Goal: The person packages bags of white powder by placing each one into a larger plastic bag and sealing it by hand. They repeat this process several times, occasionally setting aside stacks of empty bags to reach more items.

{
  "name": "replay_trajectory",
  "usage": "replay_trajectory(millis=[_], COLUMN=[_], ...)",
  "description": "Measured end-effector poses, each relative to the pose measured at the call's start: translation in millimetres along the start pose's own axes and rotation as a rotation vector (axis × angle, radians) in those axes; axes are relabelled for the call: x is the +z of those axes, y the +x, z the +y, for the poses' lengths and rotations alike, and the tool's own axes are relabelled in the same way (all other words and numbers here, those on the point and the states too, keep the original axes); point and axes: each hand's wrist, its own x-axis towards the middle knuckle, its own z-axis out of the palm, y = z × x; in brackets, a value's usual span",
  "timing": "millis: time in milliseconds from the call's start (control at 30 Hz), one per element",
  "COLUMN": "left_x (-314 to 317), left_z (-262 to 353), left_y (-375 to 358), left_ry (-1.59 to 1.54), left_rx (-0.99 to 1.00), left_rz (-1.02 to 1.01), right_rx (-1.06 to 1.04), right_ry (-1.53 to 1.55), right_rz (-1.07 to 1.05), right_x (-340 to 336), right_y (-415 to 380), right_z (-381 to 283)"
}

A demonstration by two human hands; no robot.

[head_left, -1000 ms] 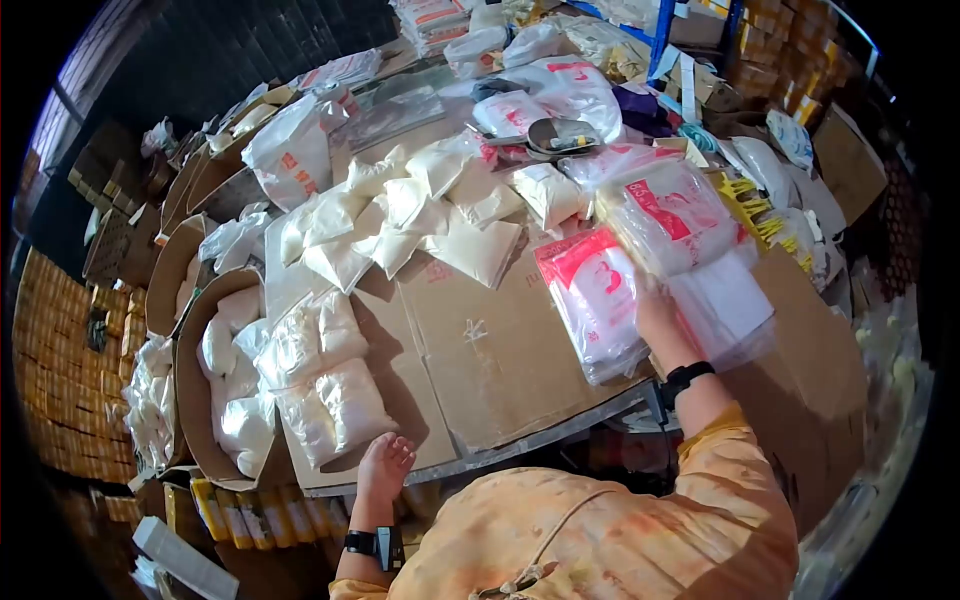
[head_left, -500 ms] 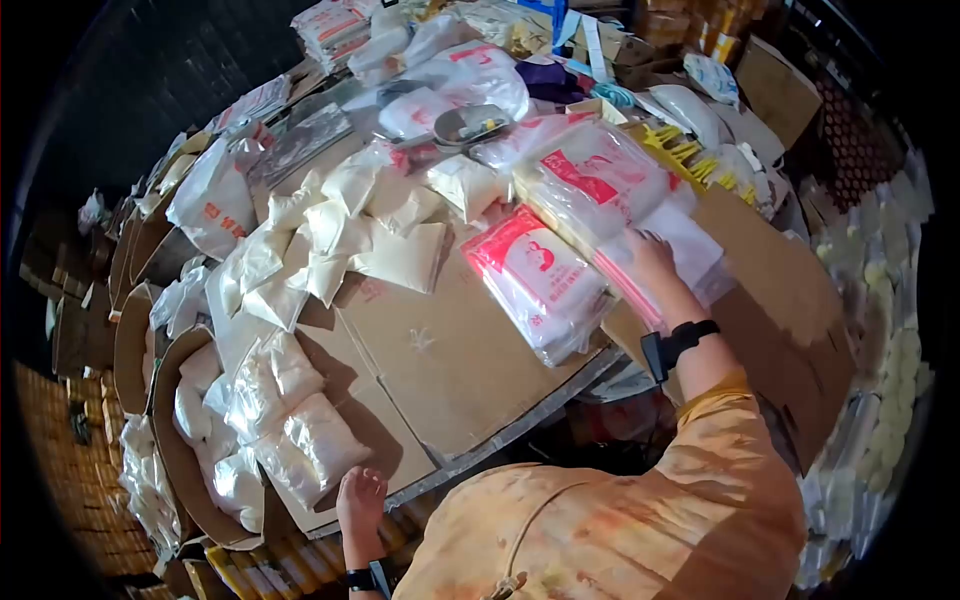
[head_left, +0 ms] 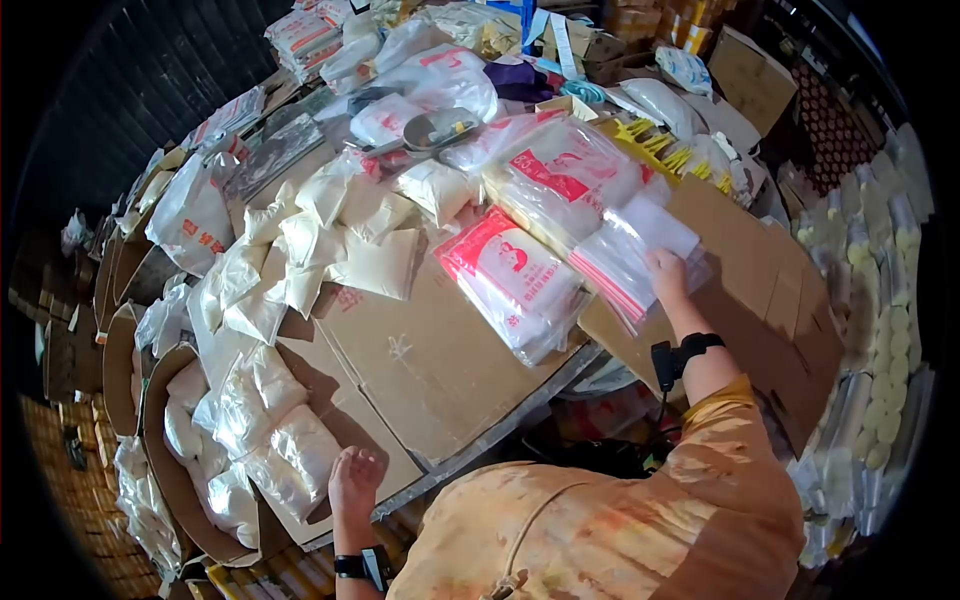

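My right hand is at the right side of a stack of clear zip-lock bags with red stripes along one edge. Its fingers are bent together on the plastic; how many bags they grip is hard to make out. Left of that stack lies a pink-and-white printed pack of plastic bags. My left hand is open, fingers loosely curled, with nothing in it. It hovers by the table's front edge, beside shiny clear bags of pale powder.
Cream-coloured powder packets are heaped on the flattened cardboard. A grey scoop lies behind them. An open carton of filled bags stands at left. Yellow strips lie at the back right. Long clear sleeves line the right side.
My right hand has shifted from the top of the zip-lock bags to their right side, its fingers drawing together. My left hand has risen slightly. The whole view has shifted a little.
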Motion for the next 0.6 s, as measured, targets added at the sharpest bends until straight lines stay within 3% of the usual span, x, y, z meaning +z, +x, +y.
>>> replay_trajectory(millis=[100,167,233,267,333,400,467,600], left_x=[14.9,29.5,49.2,76.0,94.0,120.1,143.1,136.5], left_z=[6.8,11.5,16.9,21.3,28.4,34.4,39.0,31.6], left_y=[-5.7,-8.7,-13.6,-20.9,-21.1,-25.2,-28.7,-19.4], left_ry=[0.060,0.096,0.123,0.315,0.512,0.584,0.563,0.486], left_rx=[0.006,0.032,0.085,0.181,0.255,0.331,0.338,0.413], left_rz=[-0.012,-0.099,-0.244,-0.142,-0.283,-0.474,-0.561,-0.359], right_rx=[-0.210,-0.147,-0.101,-0.084,0.074,-0.087,-0.376,-0.536], right_ry=[0.172,0.397,0.667,0.826,1.043,0.994,0.816,0.742], right_rz=[0.172,0.070,-0.072,-0.169,-0.535,-0.828,-0.890,-1.071], right_x=[-12.8,-31.2,-37.2,-33.3,-17.4,6.5,32.8,47.3], right_y=[14.9,16.3,11.6,4.8,-19.9,-53.1,-90.5,-135.0], right_z=[-20.6,-76.0,-133.5,-159.0,-205.7,-244.9,-275.4,-320.3])
